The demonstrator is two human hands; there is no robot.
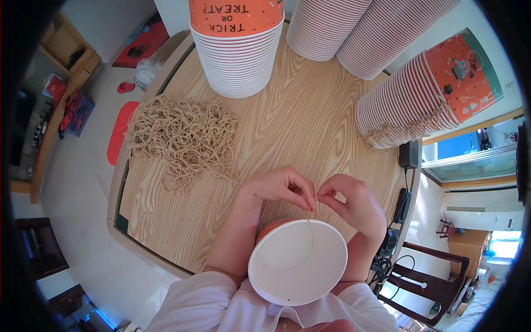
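Note:
A white-lined paper bucket with an orange outside leans against my body at the table's near edge, its mouth tilted up. A small dark hole shows near its lower rim. Above its far rim, my left hand and my right hand meet, each with thumb and finger pinched on a thin tan cord. Part of that cord runs down over the rim into the bucket. Fingertips hide how the cord lies between the hands. A tangled heap of tan cord sits on the table to the left.
The wood-grain table bears a tall stack of orange-topped buckets, two more stacks behind, and a leaning stack with cords at right. A black power adapter and cables line the right edge, near a dark chair.

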